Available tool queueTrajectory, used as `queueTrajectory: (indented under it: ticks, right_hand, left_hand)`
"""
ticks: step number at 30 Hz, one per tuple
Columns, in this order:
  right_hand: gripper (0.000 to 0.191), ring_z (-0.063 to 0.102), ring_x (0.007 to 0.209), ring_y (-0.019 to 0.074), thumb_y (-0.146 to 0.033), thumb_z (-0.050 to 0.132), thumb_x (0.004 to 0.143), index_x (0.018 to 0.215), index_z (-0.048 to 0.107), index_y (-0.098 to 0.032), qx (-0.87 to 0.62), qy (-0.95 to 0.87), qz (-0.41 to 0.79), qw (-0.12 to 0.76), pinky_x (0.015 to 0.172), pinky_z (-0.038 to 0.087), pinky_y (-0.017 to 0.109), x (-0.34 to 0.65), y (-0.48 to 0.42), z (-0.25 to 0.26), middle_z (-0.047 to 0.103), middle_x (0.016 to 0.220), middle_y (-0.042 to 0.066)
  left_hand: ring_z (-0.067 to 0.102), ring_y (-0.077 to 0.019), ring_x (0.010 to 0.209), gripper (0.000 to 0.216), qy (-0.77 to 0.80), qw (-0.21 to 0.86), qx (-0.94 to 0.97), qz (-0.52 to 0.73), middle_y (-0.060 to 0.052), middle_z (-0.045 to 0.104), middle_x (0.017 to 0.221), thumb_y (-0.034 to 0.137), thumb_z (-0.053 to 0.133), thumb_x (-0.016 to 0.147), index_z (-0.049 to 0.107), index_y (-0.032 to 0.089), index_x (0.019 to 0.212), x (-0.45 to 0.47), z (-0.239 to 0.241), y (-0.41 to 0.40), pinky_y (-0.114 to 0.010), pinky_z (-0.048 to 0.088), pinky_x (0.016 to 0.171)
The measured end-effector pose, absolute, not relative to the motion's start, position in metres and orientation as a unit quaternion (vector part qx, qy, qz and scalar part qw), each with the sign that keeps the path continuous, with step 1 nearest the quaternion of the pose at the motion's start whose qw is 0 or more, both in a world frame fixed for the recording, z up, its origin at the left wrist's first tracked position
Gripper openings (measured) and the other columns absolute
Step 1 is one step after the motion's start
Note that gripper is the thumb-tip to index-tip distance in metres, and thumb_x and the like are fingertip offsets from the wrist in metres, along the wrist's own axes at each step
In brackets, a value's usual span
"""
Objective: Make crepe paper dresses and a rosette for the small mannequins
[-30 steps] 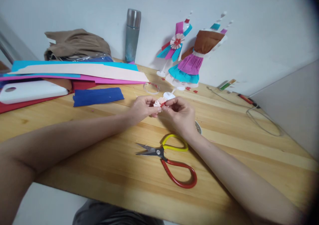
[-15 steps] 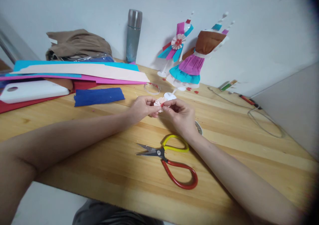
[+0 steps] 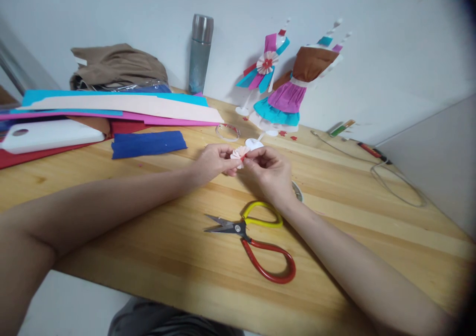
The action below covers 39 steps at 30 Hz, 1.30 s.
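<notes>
A small pleated pale-pink paper rosette with a red centre is held above the wooden table. My left hand pinches its left edge between thumb and fingers. From the other side, the thumb and forefinger of my right hand close on the red piece at the middle, partly hiding it. Below the hands lie scissors with one yellow and one red handle, blades parted. A round object, perhaps a tape roll, is mostly covered by my right wrist.
Two dressed miniature stands are at the back, with red scraps nearby. Coloured paper sheets, a blue strip and a white board lie left. A flask stands behind; a cable and cutter lie right.
The rosette tilts slightly in my fingers, with its red centre now more covered by my right fingertips. Both hands otherwise stay in place; the view shifts very slightly.
</notes>
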State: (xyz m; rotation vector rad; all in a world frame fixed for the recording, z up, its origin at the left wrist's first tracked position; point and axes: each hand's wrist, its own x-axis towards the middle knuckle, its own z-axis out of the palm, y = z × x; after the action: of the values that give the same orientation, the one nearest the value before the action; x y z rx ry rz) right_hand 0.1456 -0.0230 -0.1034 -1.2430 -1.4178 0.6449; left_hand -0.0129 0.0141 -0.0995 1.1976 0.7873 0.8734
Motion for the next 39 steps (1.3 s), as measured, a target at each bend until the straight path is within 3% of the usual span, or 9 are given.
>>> queueTrajectory:
  ticks: [12, 20, 28, 39]
  right_hand:
    - [0.015, 0.050, 0.057, 0.0158, -0.032, 0.076, 0.073, 0.076, 0.063, -0.024, -0.477, -0.606, 0.267, 0.577, 0.053, 0.041, 0.032, 0.144, -0.028, -0.100, 0.061, 0.065, -0.001]
    - [0.018, 0.056, 0.059, 0.0149, -0.027, 0.080, 0.069, 0.080, 0.066, -0.026, -0.402, -0.638, 0.327, 0.569, 0.058, 0.048, 0.031, 0.142, -0.032, -0.096, 0.065, 0.070, -0.002]
    - [0.023, 0.060, 0.061, 0.0152, -0.029, 0.080, 0.068, 0.084, 0.064, -0.024, -0.465, -0.598, 0.315, 0.572, 0.060, 0.051, 0.031, 0.143, -0.026, -0.100, 0.067, 0.071, -0.002]
    - [0.022, 0.060, 0.061, 0.0138, -0.030, 0.079, 0.068, 0.080, 0.063, -0.023, -0.480, -0.581, 0.337, 0.564, 0.060, 0.051, 0.030, 0.145, -0.022, -0.104, 0.066, 0.070, -0.002]
  left_hand:
    - [0.059, -0.0052, 0.053, 0.007, 0.339, 0.674, 0.514, 0.408, 0.001, 0.066, 0.061, 0.009, 0.075, 0.076, 0.068, 0.010, 0.079, -0.015, -0.103, 0.016, -0.017, 0.050, 0.055]
    - [0.066, -0.0095, 0.065, 0.025, 0.302, 0.685, 0.508, 0.426, -0.003, 0.073, 0.077, 0.023, 0.086, 0.068, 0.071, 0.011, 0.084, -0.015, -0.108, 0.019, -0.021, 0.053, 0.064]
    - [0.059, -0.0051, 0.056, 0.014, 0.321, 0.665, 0.523, 0.426, 0.000, 0.068, 0.069, 0.008, 0.076, 0.071, 0.068, 0.009, 0.083, -0.014, -0.104, 0.014, -0.017, 0.050, 0.056]
    - [0.056, -0.0049, 0.054, 0.012, 0.319, 0.642, 0.554, 0.424, 0.002, 0.066, 0.067, 0.010, 0.074, 0.071, 0.067, 0.011, 0.080, -0.012, -0.101, 0.011, -0.017, 0.047, 0.054]
